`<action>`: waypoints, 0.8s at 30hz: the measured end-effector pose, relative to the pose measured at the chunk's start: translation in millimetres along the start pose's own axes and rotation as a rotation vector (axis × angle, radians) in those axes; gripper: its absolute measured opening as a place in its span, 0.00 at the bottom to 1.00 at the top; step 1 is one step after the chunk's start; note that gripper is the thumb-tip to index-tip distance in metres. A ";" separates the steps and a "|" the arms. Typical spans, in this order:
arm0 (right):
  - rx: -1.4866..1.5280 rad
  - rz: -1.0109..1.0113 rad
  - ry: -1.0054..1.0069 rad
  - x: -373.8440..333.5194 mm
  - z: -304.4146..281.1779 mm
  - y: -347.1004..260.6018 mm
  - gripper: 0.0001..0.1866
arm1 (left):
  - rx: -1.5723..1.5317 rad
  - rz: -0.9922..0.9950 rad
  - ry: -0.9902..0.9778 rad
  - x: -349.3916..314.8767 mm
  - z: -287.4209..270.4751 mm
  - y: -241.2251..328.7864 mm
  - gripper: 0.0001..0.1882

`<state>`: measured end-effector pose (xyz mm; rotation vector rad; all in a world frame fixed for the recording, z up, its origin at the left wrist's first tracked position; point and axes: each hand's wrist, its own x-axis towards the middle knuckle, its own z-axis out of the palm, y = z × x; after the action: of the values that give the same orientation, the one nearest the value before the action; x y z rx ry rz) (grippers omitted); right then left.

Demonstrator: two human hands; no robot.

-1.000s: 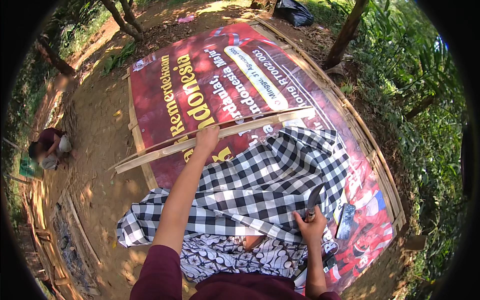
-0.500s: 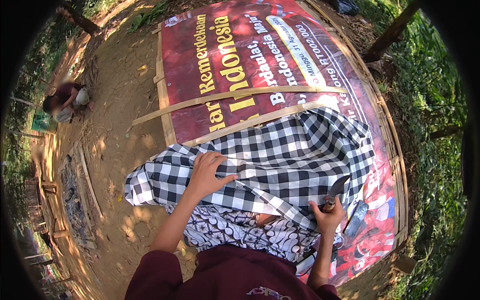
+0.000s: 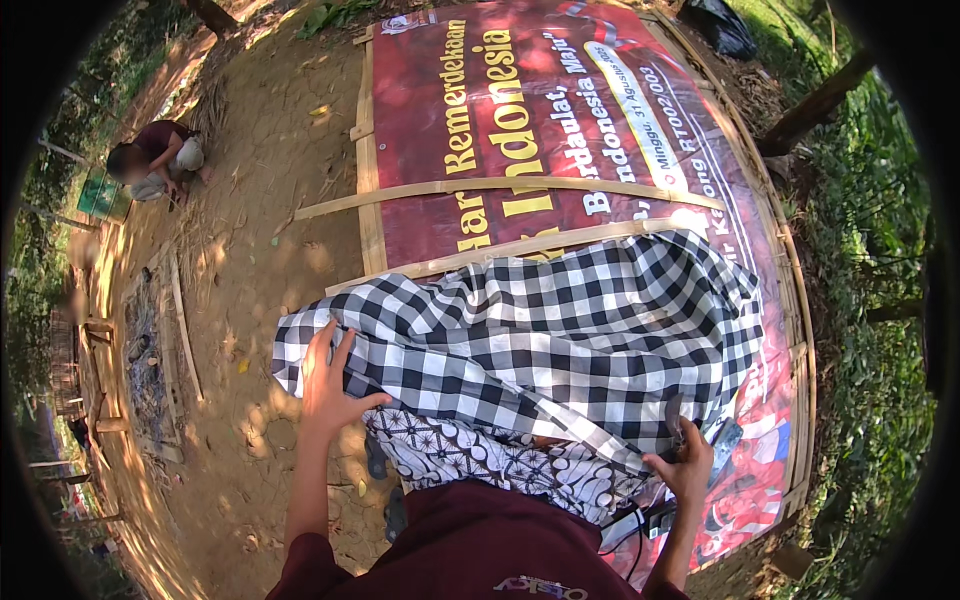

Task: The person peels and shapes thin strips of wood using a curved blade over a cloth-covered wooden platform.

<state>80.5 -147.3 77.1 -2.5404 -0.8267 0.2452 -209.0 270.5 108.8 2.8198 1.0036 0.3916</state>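
A black-and-white checkered cloth [image 3: 560, 320] lies spread over my lap, across a patterned black-and-white garment [image 3: 470, 450]. My left hand [image 3: 328, 390] rests on the cloth's left end, fingers spread and thumb out. At the cloth's right side, my right hand [image 3: 688, 470] is closed around a knife [image 3: 676, 412], its dark curved blade pointing away from me. Fingers mostly hide the knife's handle. Close by the right hand lies a bluish, clear-looking packet [image 3: 724, 440].
Bamboo strips [image 3: 520, 186] cross a large red printed banner [image 3: 420, 130] under and beyond the cloth. Bare ground [image 3: 250, 200] stretches left, where another person [image 3: 165, 160] crouches beside a green crate [image 3: 103, 197]. A black bag [image 3: 718, 28] sits at the far right.
My left hand has slid left along the cloth from its middle to its left end. The right hand and knife have shifted slightly nearer me; the blade shows less. The whole view has also shifted.
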 end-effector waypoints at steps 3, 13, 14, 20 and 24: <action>0.028 -0.216 0.034 -19.5 -3.8 17.3 0.29 | -0.202 -0.093 -0.134 -57.5 22.4 -62.9 0.31; 0.474 0.543 -0.482 -86.1 -78.8 57.1 0.11 | -0.272 -0.470 -0.743 -110.9 -81.8 -82.7 0.12; 0.458 0.666 -0.659 -85.1 -88.9 46.8 0.12 | -0.251 -0.500 -0.913 -109.3 -86.8 -81.5 0.14; 0.547 0.637 -0.717 -74.7 -67.8 54.4 0.21 | -0.452 -0.322 -0.857 -34.1 -94.2 -74.2 0.23; 0.626 0.400 -0.288 -41.8 -31.8 36.5 0.14 | -0.526 -0.115 -0.261 99.2 -17.0 -12.2 0.12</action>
<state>75.2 -209.9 88.9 -2.0616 -0.2535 0.8653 -147.1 343.4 142.6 2.2608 0.8508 0.2236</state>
